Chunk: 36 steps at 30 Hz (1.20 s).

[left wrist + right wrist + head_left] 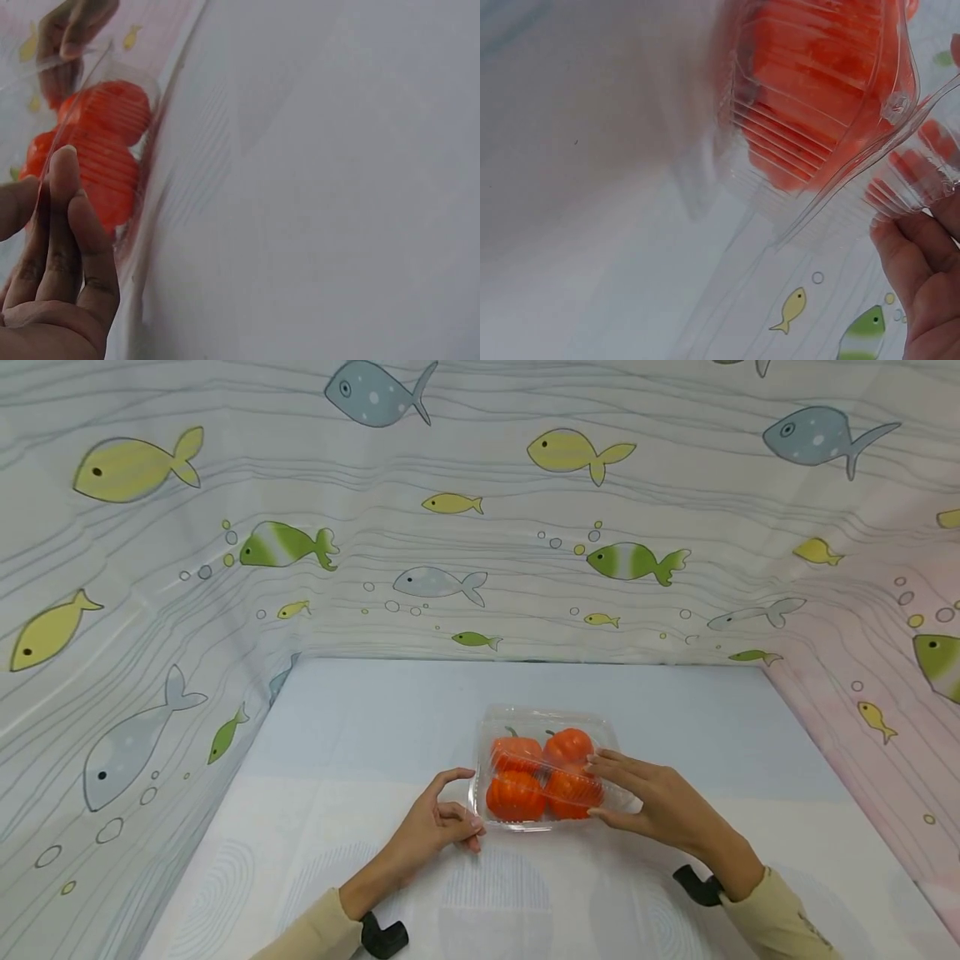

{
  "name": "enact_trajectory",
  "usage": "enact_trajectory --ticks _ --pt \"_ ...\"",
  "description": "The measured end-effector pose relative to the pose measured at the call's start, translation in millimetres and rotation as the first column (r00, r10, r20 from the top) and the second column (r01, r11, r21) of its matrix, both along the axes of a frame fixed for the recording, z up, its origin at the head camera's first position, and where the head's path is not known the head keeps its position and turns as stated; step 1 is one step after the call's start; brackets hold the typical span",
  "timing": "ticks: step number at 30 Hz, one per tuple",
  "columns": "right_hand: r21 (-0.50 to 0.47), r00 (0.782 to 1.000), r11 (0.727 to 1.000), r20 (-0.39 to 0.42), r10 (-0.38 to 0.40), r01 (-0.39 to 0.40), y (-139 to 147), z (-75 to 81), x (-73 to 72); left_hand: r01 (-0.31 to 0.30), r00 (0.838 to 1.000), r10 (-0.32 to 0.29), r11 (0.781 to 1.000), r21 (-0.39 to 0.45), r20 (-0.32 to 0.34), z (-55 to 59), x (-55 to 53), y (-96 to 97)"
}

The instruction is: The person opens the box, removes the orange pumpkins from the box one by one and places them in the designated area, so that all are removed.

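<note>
A clear plastic clamshell container point(551, 714) sits on the table with several orange-red bell peppers point(516, 795) inside, green stems showing on the back ones. Its clear lid point(922, 176) stands partly raised over the base, the two edges apart in the right wrist view. My left hand point(442, 822) is at the container's left side; in the left wrist view its thumb and fingers point(64, 176) pinch a thin clear edge. At the right side, my right hand point(660, 797) holds the lid between thumb and fingers, the fingertips showing through the plastic.
The white table point(360, 718) has pale printed patterns toward the front. Fish-printed sheeting point(450, 543) rises behind it and on both sides. A black strap piece point(384, 935) shows at the left wrist, another point(697, 885) at the right.
</note>
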State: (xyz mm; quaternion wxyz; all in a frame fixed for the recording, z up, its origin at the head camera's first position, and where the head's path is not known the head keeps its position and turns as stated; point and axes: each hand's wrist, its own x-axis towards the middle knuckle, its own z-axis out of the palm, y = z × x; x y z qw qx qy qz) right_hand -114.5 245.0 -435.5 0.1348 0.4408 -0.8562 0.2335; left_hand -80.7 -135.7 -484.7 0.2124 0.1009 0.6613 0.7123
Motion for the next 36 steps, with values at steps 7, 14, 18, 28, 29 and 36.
enact_trajectory --ticks 7,14,18,28,29,36 --pt "0.0 1.0 1.0 -0.01 0.009 -0.009 0 0.4 -1.7 0.003 1.0 -0.003 1.0 -0.011 0.009 2.4 0.9 0.9" --pt "-0.001 0.999 1.0 -0.036 0.018 -0.018 0 1.7 -1.7 0.009 1.0 -0.009 1.0 0.011 0.007 3.2 3.2 1.3" --pt "0.005 0.999 1.0 -0.036 0.014 -0.014 0 2.8 -0.9 0.009 1.0 -0.009 1.0 0.009 -0.001 2.5 3.7 1.8" --pt "-0.034 0.998 0.997 0.002 -0.067 0.067 6 20.9 -0.7 0.015 1.0 -0.015 1.0 -0.003 -0.024 3.3 5.8 2.0" --pt "-0.033 0.997 0.997 0.013 -0.073 0.073 6 23.1 -1.5 0.013 1.0 -0.013 1.0 -0.005 -0.024 3.4 5.7 2.0" --pt "-0.012 0.995 0.998 0.071 -0.064 0.065 8 24.2 -2.1 0.001 1.0 -0.001 1.0 -0.006 -0.014 4.4 5.2 1.4"
